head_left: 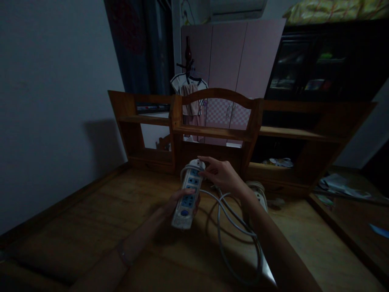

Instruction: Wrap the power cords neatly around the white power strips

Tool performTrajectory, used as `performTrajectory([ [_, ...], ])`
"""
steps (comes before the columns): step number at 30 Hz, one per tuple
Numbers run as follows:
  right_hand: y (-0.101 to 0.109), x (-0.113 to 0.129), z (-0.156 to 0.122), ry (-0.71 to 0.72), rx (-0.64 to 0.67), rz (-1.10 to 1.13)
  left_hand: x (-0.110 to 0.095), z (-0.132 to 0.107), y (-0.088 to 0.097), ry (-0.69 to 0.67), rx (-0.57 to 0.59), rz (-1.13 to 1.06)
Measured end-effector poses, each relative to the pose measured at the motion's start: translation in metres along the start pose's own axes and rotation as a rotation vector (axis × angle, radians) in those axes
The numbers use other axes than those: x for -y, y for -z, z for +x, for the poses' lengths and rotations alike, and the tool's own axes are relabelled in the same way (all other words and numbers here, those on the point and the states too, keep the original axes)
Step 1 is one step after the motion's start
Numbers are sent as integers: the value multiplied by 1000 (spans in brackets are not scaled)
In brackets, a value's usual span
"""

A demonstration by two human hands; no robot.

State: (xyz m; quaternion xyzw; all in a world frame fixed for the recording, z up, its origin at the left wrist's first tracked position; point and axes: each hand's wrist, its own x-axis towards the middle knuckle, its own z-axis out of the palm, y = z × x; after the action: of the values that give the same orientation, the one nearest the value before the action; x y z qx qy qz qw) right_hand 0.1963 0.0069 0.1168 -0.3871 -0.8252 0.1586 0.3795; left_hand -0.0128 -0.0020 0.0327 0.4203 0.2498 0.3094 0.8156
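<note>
Head view: pale cable (219, 223) loops across the wooden worktop (106, 215), partly hidden by the right forearm (270, 229). Above the worktop, the left hand (175, 202) has its fingers closed around a white power strip (188, 200); its long axis runs forward, blue switch (184, 213) nearest, far end leaning slightly right. The right hand (223, 174) has fingers partly spread at that end; I cannot tell whether they grip. Beyond: coiled white cord (255, 185), then a wooden shelf unit (212, 130).
</note>
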Motion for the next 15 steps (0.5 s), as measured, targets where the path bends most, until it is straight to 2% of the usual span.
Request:
performTrajectory([
  [2,1,-7,0,-6,7,169,0,-1,3,27,59,-22],
  [5,-1,-17,1,-45,99,501,3,-4,3,21,254,-37],
  [7,-9,-21,3,-112,131,749,5,-6,1,-2,387,-48],
  [10,-29,-19,8,-225,107,1018,9,-10,-1,28,532,-94],
  [12,-44,-15,10,-237,188,1107,10,-12,1,86,605,-125],
  [15,-57,-10,8,-287,383,1039,11,-12,8,138,674,-148],
])
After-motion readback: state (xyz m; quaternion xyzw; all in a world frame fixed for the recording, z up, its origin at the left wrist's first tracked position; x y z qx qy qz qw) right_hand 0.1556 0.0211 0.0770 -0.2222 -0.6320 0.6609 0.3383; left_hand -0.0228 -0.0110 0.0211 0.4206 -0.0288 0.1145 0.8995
